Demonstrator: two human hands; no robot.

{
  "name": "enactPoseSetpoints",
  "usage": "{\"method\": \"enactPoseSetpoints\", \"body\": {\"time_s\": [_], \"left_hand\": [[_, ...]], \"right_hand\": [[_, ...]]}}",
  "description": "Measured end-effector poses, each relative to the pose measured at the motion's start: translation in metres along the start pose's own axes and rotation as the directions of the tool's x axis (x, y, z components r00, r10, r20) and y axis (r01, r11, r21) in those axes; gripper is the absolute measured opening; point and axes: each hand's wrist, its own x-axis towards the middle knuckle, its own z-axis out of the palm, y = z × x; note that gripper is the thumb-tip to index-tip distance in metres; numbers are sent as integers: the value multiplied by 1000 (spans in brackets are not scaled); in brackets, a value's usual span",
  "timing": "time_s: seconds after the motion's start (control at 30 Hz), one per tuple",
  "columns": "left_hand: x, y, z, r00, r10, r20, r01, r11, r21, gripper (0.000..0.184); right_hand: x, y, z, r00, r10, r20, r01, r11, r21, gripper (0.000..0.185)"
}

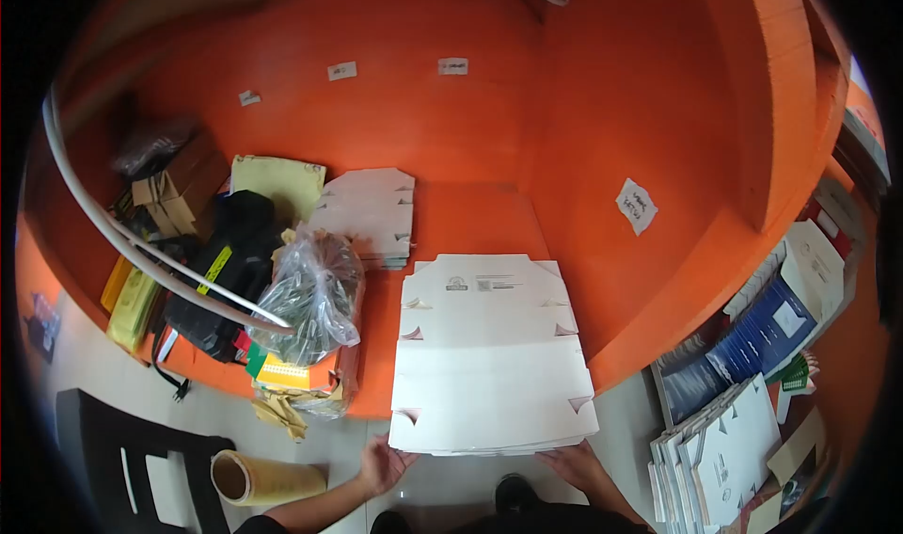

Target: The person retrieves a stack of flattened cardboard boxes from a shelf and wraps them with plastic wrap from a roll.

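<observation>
The left hand (384,465) and right hand (574,462), set apart, hold the near corners of the cardboard stack (489,355), which projects past the front of the bench (466,222). Uneven support (fingertips hidden beneath) could let the stack skew or drop.

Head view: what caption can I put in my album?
Left hand and right hand at the near corners of a cardboard stack, orange wall beyond.
</observation>
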Motion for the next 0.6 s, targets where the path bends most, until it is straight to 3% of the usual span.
{"method": "enactPoseSetpoints", "body": {"time_s": [0.03, 0.07, 0.13, 0.23, 0.37, 0.5, 0.57, 0.6], "left_hand": [[1, 11, 6, 993, -116, 1, 115, 988, -103, 36], [3, 13, 9, 995, -104, -11, 102, 988, -112, 36], [9, 13, 18, 984, -99, -148, 135, 957, 257, 38], [1, 7, 35, 968, -30, -250, 133, 904, 406, 36], [-3, -1, 34, 964, 1, -264, 116, 897, 427, 35], [-16, -10, 41, 962, -94, -257, 176, 932, 318, 28], [-22, -8, 32, 968, -134, -213, 220, 861, 458, 30], [-22, -6, 27, 964, -136, -230, 228, 868, 441, 30]], "right_hand": [[-2, -3, 3, 1000, 2, 9, -2, 1000, 15, 48], [-4, -5, 4, 1000, 4, 19, -4, 1000, 29, 49], [-4, -7, 6, 1000, 4, 21, -4, 1000, 28, 49], [-6, -9, 7, 999, -27, 26, 26, 1000, 18, 51], [-1, -9, -4, 999, -32, 39, 32, 999, -2, 55], [-9, -25, -8, 998, -48, 27, 48, 999, -16, 58], [-6, -26, -17, 997, 17, 74, -15, 1000, -25, 60], [-8, -26, -18, 997, 40, 70, -38, 999, -32, 60]]}}
